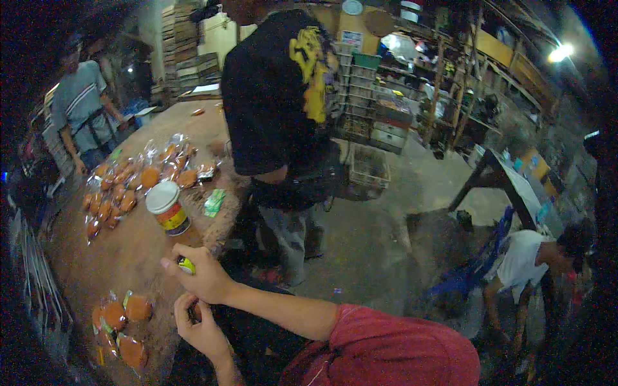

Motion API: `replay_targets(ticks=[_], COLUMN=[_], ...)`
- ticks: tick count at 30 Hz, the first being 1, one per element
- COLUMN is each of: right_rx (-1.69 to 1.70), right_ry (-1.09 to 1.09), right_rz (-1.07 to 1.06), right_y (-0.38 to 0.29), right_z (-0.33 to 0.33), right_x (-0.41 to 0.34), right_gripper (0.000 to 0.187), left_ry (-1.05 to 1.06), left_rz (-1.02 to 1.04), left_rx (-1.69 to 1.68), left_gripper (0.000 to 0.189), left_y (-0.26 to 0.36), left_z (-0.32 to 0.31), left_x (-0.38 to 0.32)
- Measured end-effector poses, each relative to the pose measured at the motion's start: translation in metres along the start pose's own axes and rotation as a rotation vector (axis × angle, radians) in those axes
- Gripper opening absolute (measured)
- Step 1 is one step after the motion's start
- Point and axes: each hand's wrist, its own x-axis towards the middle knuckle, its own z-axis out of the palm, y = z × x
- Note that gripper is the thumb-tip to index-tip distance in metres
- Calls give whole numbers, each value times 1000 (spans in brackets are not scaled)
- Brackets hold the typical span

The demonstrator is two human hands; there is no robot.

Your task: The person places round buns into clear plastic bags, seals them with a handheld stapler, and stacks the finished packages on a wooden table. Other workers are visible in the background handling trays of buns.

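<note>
My right hand (205, 275) is closed around a small yellow-green object (185, 265); only one end shows between the fingers. Just below it is my left hand (203, 325), its fingers curled, and I cannot tell whether anything is inside them. Both hands are at the edge of a worn brown table (130, 260). Beyond them stands a plastic tub with a white lid (163, 197) and a colourful label. Several round orange-brown items in clear wrappers (137, 309) lie left of my hands. A larger pile of similar wrapped items (116, 193) lies behind, left of the tub.
A green packet (214, 202) lies near the table edge. A person in a black shirt (270, 96) stands close beside the table; another in grey (84, 101) is across it. Someone in white (524, 260) bends at the right. Stacked crates (359, 91) stand behind.
</note>
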Motion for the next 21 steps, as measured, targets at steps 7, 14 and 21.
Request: replay_targets(ticks=[7,14,21], right_rx=[-65,-83,-82], right_ry=[48,59,44], right_rz=[20,21,57], right_y=[-3,-5,-12], right_z=[-27,-40,-40], right_x=[-2,-6,-8], right_gripper=[34,35,35], left_ry=[-96,-124,-121], left_rz=[46,77,58], left_rx=[-47,-115,-109], left_gripper=[16,16,16], left_y=[3,2,4], left_z=[17,26,24], left_x=[-5,-8,-12])
